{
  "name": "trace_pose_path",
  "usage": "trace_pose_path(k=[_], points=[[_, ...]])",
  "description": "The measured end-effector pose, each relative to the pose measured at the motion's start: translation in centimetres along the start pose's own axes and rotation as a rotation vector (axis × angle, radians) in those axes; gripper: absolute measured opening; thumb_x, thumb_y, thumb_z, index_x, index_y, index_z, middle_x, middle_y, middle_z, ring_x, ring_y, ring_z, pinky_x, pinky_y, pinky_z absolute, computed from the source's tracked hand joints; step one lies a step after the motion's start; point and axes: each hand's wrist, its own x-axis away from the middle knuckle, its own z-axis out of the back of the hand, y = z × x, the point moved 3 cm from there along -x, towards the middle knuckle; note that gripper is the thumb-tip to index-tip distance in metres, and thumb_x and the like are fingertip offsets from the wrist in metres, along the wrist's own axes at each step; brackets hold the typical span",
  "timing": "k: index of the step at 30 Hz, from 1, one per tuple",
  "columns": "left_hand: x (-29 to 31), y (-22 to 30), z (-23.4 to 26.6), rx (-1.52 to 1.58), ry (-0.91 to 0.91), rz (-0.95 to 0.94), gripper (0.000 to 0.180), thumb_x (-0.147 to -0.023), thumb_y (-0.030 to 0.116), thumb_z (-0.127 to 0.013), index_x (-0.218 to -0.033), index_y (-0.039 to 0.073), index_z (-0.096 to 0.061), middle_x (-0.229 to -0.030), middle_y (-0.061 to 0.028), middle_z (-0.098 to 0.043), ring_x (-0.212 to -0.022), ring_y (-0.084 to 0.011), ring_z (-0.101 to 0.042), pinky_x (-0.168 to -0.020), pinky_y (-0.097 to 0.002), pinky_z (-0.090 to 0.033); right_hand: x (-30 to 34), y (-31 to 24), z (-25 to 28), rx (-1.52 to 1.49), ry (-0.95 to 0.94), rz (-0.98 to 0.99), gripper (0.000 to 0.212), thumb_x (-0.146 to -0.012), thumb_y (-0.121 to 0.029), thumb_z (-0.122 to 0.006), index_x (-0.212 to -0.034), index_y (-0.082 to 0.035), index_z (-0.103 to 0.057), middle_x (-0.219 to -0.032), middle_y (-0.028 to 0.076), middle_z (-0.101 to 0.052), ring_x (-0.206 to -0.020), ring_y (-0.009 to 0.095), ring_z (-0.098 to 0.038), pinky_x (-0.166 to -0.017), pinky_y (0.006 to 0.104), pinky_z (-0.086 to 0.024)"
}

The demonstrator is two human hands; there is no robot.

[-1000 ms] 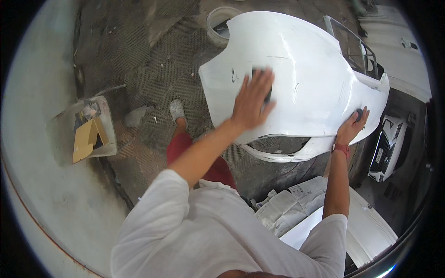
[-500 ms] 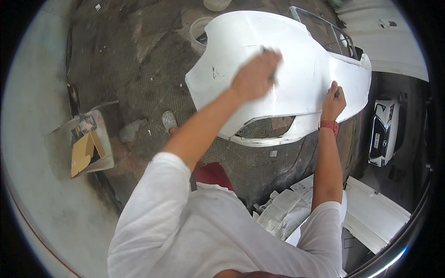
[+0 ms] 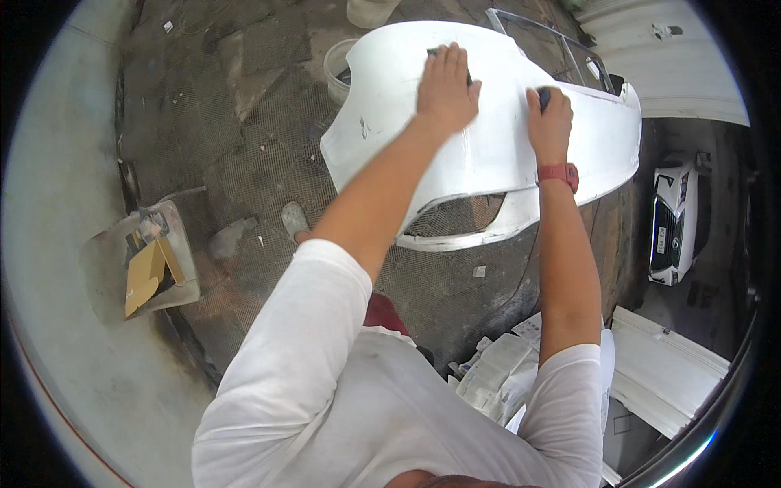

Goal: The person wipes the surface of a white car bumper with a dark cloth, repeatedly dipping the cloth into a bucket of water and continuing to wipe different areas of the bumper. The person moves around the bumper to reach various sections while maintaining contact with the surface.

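A large white car body panel [image 3: 496, 154] with a window-shaped opening at its near edge lies in front of me. My left hand [image 3: 447, 91] is laid over a thin dark pad [image 3: 433, 52] near the panel's far side. Only the pad's edges show past the fingers, one of them greenish. To the right, my right hand [image 3: 551, 126], with a red watch [image 3: 558, 174] on the wrist, has its fingers closed round a small dark blue block [image 3: 544, 98]. That hand is over the panel's surface. Dark scuffs [image 3: 365, 128] mark the panel's left part.
Behind the panel stand a white bucket [image 3: 337, 73] and another pale bucket [image 3: 371, 11]. A metal window frame [image 3: 561, 39] rises at the far right. At left, a tray [image 3: 189, 281] holds an open cardboard box [image 3: 150, 272]. Crumpled paper [image 3: 496, 370] lies near right; a white car front [image 3: 672, 220] is beyond.
My left hand has gone farther away and slightly left over the panel. The right hand has shifted left and away with the blue block. My view has tilted a little.
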Motion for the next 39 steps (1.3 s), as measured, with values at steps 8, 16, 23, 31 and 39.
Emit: trace_pose_path(k=[8, 16, 23, 31, 39], points=[[8.4, 2.6, 3.0, 0.373, -0.286, -0.282, 0.082, -0.096, 0.029, -0.073, -0.166, 0.004, -0.038, -0.170, -0.0194, -0.043, -0.159, -0.0366, -0.038, -0.133, -0.0469, -0.029, 5.1, 3.1, -0.7, -0.038, 0.046, 0.079, 0.041, -0.104, -0.020, -0.069, -0.139, 0.000, -0.062, -0.147, 0.024, -0.057, -0.140, 0.043, -0.052, -0.117, 0.0545, -0.041], [12.4, 1.5, 1.4, 0.261, -0.169, 0.071, 0.078, -0.108, 0.033, -0.056, -0.169, -0.006, -0.026, -0.179, -0.0254, -0.021, -0.165, -0.0444, -0.021, -0.134, -0.0575, -0.019, 5.6, 1.6, -1.1, -0.025, 0.068, 0.047, 0.039, -0.104, -0.019, -0.068, -0.138, -0.002, -0.064, -0.145, 0.023, -0.059, -0.136, 0.043, -0.053, -0.116, 0.0542, -0.042], [7.9, -6.2, 0.1, 0.383, -0.028, 0.397, 0.078, -0.113, 0.035, -0.049, -0.171, -0.005, -0.016, -0.178, -0.0288, -0.018, -0.166, -0.0424, -0.016, -0.137, -0.0495, -0.013, 4.8, 0.2, -0.9, -0.009, 0.099, 0.091, 0.038, -0.104, -0.019, -0.068, -0.137, -0.001, -0.064, -0.144, 0.023, -0.059, -0.135, 0.043, -0.054, -0.115, 0.0545, -0.043], [18.6, -1.3, -0.2, 0.448, -0.087, 0.486, 0.078, -0.116, 0.036, -0.038, -0.170, -0.011, -0.006, -0.180, -0.0300, -0.007, -0.167, -0.0443, -0.007, -0.137, -0.0494, -0.010, 5.5, 1.7, -1.1, 0.026, 0.072, 0.100, 0.039, -0.105, -0.020, -0.065, -0.140, -0.001, -0.062, -0.146, 0.024, -0.059, -0.135, 0.045, -0.054, -0.114, 0.0560, -0.043], [15.9, -14.4, -6.5, 0.824, -0.173, 0.964, 0.074, -0.118, 0.045, -0.021, -0.173, -0.003, -0.005, -0.183, -0.0205, -0.005, -0.170, -0.0310, -0.004, -0.138, -0.0408, -0.007, 4.1, 0.6, -2.1, 0.028, 0.068, 0.157, 0.040, -0.106, -0.020, -0.063, -0.140, 0.000, -0.061, -0.147, 0.024, -0.058, -0.136, 0.044, -0.052, -0.115, 0.0554, -0.042]])
